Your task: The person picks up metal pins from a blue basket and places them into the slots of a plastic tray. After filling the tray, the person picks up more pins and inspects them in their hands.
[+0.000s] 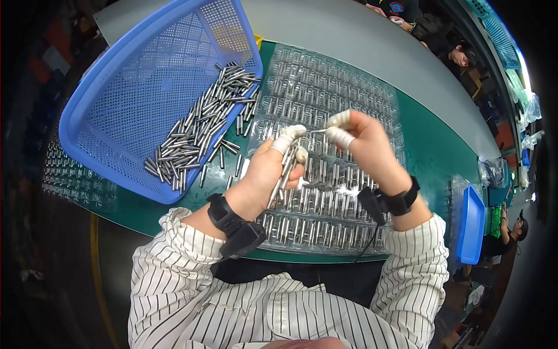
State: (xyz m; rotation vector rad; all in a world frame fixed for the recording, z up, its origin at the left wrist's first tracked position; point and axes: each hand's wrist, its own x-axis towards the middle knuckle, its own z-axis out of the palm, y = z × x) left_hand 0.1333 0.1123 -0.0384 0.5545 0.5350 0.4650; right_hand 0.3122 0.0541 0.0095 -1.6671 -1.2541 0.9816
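My left hand [263, 171] is wrapped round a bundle of slim metal pins [281, 182], whose lower ends stick out below the fingers. Between the thumb and forefinger of my right hand [371, 142] is the end of a single metal pin [317, 131], lying level and pointing at my left fingertips. White coverings wrap fingertips on both hands. Beneath both hands lies a clear plastic tray [276, 57] with rows of slots. Shiny pins [318, 202] stand in the nearer rows; glare blurs some of them.
A blue perforated basket [116, 113] lies tilted at the left, with loose pins [197, 128] heaped at its near right side and spilling onto the green table [421, 139]. A shallow blue bin [472, 224] is at the right. Other people sit beyond the grey surface [343, 26].
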